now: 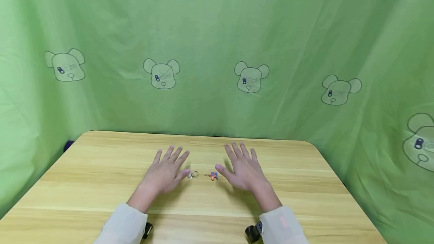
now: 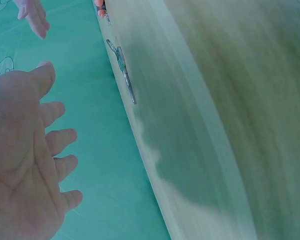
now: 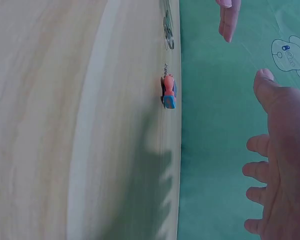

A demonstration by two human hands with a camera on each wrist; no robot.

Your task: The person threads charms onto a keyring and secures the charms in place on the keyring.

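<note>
One green curtain [image 1: 207,22] is hanging along the far edge of a wooden table [image 1: 200,214]. Above that, the left hand [image 1: 165,174] and right hand [image 1: 245,171] are hovering, spread wide; between them, an orange-and-blue charm [image 1: 213,176] is lying right, a metal keyring [image 1: 191,175] left.

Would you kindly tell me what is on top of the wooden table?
A keyring and an orange-and-blue charm lie on the wooden table; the tabletop directly beneath them is covered.
</note>
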